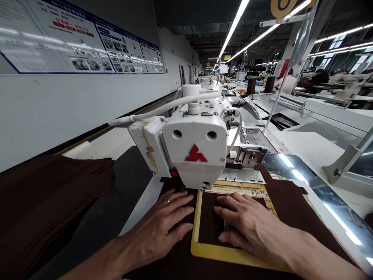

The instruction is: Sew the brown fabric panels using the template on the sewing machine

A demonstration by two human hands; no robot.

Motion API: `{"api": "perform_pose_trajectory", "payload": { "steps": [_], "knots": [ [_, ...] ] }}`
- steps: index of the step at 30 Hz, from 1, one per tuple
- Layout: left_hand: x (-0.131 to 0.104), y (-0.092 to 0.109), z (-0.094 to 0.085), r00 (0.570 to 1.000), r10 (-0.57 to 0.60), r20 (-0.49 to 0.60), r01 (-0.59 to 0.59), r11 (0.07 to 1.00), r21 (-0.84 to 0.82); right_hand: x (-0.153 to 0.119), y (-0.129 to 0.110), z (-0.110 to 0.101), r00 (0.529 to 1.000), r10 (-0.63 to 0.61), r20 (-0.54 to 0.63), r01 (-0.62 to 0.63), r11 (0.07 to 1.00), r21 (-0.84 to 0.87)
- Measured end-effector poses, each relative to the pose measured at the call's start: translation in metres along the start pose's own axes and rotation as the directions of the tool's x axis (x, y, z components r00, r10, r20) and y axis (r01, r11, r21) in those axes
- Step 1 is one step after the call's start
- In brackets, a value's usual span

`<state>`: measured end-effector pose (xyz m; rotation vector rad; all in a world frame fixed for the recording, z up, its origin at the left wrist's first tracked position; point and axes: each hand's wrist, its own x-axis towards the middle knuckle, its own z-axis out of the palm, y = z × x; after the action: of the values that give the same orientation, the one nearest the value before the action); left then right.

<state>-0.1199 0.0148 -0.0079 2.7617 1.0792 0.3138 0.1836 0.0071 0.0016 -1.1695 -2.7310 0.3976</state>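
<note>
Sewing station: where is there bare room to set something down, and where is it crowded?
The dark surface is bare between the brown cloth pile and the white strip. Below the sewing head it is crowded: left hand, right hand, yellow frame, brown fabric.

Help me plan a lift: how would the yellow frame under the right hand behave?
Probably stiff: the yellow frame keeps straight edges. Likely light for its size, since it looks thin with an open middle. It may slide on the brown cloth, as its surface looks smooth.
</note>
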Motion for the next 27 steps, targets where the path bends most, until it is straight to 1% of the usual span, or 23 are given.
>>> {"api": "perform_pose_trajectory", "payload": {
  "steps": [4,7,12,16,19,23,25,27],
  "knots": [
    [0.005,0.016,-0.003,0.997,0.079,0.011,-0.078,0.997,-0.01,-0.011,0.002,0.002,1.0,0.016,-0.022,-0.017,1.0,-0.016],
    [0.01,0.023,-0.002,0.993,0.117,0.028,-0.116,0.993,-0.009,-0.02,0.005,0.005,0.998,0.02,-0.063,-0.023,0.998,-0.051],
    [0.025,0.03,0.0,0.99,0.133,0.048,-0.133,0.991,-0.012,-0.031,0.014,0.01,0.991,0.011,-0.133,-0.028,0.992,-0.126],
    [0.031,0.035,-0.002,0.988,0.127,0.087,-0.129,0.992,0.013,-0.043,0.027,0.013,0.976,0.051,-0.214,-0.096,0.974,-0.205],
    [0.026,0.041,-0.005,0.984,0.136,0.112,-0.142,0.989,0.047,-0.053,0.039,0.016,0.954,0.103,-0.28,-0.172,0.957,-0.232],
    [0.012,0.051,-0.006,0.966,0.208,0.156,-0.224,0.97,0.092,-0.062,0.051,0.024,0.927,0.158,-0.341,-0.252,0.934,-0.255],
    [0.006,0.055,-0.004,0.962,0.239,0.134,-0.255,0.96,0.113,-0.062,0.052,0.027,0.922,0.183,-0.342,-0.277,0.928,-0.25],
    [0.001,0.056,0.001,0.963,0.258,0.079,-0.265,0.958,0.108,-0.06,0.051,0.029,0.92,0.201,-0.338,-0.289,0.929,-0.233]
  ]
}}
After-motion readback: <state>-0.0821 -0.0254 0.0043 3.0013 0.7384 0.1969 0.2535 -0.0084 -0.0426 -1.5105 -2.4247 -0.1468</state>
